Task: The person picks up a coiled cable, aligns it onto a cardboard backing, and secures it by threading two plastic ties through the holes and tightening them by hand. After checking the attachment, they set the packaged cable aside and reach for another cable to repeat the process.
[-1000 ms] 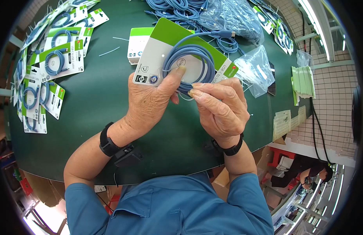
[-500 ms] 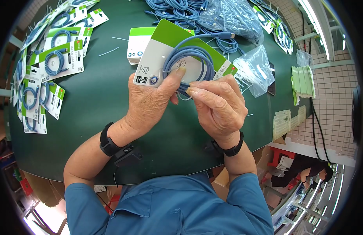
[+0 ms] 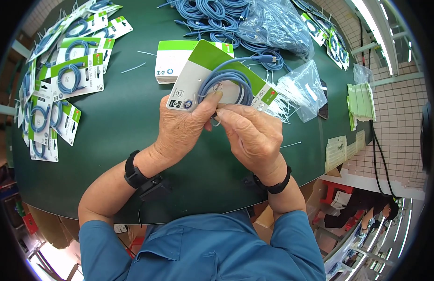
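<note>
My left hand grips a green and white backing card at its lower left, thumb pressed on the front. Against the card lies a blue coiled USB cable, its plug end sticking out at the upper right. My right hand is closed in a pinch at the coil's bottom, meeting the left thumb. A thin white cable tie loops out below the pinching fingers. Fingertips hide where the tie runs round the cable and card.
Behind the card sits a stack of blank cards. Finished carded cables pile at the left. Loose blue cables and a clear bag lie at the back, cable ties at the right. A person sits at lower right.
My right hand has moved left and in against the left thumb, and less of the tie's loop shows. The card and cable sit slightly lower in view.
</note>
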A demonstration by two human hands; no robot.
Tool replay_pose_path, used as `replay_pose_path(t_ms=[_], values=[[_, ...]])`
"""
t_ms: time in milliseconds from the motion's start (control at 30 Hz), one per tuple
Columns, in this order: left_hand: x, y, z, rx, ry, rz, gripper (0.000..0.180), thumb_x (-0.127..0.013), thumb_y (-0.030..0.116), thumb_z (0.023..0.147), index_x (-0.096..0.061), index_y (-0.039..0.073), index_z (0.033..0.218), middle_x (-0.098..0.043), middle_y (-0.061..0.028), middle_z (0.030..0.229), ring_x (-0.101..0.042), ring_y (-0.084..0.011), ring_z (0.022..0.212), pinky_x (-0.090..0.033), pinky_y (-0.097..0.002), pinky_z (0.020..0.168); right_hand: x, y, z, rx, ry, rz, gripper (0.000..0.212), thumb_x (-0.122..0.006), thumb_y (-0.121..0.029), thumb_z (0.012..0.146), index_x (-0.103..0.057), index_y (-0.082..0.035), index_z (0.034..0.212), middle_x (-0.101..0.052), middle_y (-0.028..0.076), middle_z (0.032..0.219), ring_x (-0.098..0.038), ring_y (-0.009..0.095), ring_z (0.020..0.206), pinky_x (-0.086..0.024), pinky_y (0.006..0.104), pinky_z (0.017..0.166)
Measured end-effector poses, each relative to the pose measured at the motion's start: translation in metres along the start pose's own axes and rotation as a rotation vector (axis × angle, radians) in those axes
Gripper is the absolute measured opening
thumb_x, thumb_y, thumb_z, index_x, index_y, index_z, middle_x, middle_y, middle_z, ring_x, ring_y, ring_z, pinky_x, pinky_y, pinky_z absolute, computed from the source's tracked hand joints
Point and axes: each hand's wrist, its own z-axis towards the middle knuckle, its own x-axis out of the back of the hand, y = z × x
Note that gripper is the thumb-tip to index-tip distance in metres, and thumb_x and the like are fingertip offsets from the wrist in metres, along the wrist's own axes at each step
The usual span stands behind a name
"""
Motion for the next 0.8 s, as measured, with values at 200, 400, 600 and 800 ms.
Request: replay_pose_path(t_ms=[200, 400, 600, 800], values=[[0.001, 0.001, -0.002, -0.012, -0.013, -0.029, 0.022, -0.078, 0.015, 0.096, -0.073, -0.002, 0.108, -0.073, -0.0026, 0.084, -0.062, -0.006, 0.06, -0.05, -0.0222, 0.05, 0.003, -0.004, 0.002, 0.004, -0.014, -0.031, 0.026, -0.08, 0.01, 0.078, -0.075, -0.002, 0.101, -0.076, 0.013, 0.091, -0.075, 0.025, 0.075, -0.059, 0.0325, 0.063], [-0.002, 0.003, -0.004, -0.062, -0.018, 0.034, 0.022, -0.079, 0.014, 0.095, -0.073, -0.002, 0.107, -0.072, -0.0022, 0.082, -0.061, -0.0062, 0.059, -0.048, -0.0222, 0.049, 0.01, -0.01, 0.009, -0.136, -0.05, -0.066, 0.024, -0.079, 0.01, 0.078, -0.076, -0.003, 0.097, -0.073, 0.011, 0.089, -0.071, 0.024, 0.072, -0.058, 0.0327, 0.062], [0.002, 0.0, 0.003, -0.076, 0.006, 0.074, 0.02, -0.079, 0.013, 0.094, -0.073, -0.002, 0.106, -0.071, -0.0017, 0.082, -0.06, -0.0062, 0.057, -0.047, -0.0229, 0.047, 0.007, 0.004, 0.009, -0.173, -0.01, 0.108, 0.018, -0.077, 0.011, 0.082, -0.075, -0.001, 0.095, -0.074, 0.011, 0.092, -0.071, 0.02, 0.073, -0.056, 0.0311, 0.061], [0.003, 0.019, 0.006, -0.124, 0.04, 0.017, 0.019, -0.078, 0.008, 0.093, -0.07, -0.003, 0.107, -0.071, -0.0042, 0.085, -0.058, -0.007, 0.056, -0.045, -0.024, 0.046, 0.03, 0.036, 0.006, -0.29, 0.482, 0.233, 0.015, -0.075, 0.004, 0.093, -0.073, -0.001, 0.107, -0.074, 0.008, 0.103, -0.066, 0.01, 0.08, -0.051, 0.0231, 0.064]])
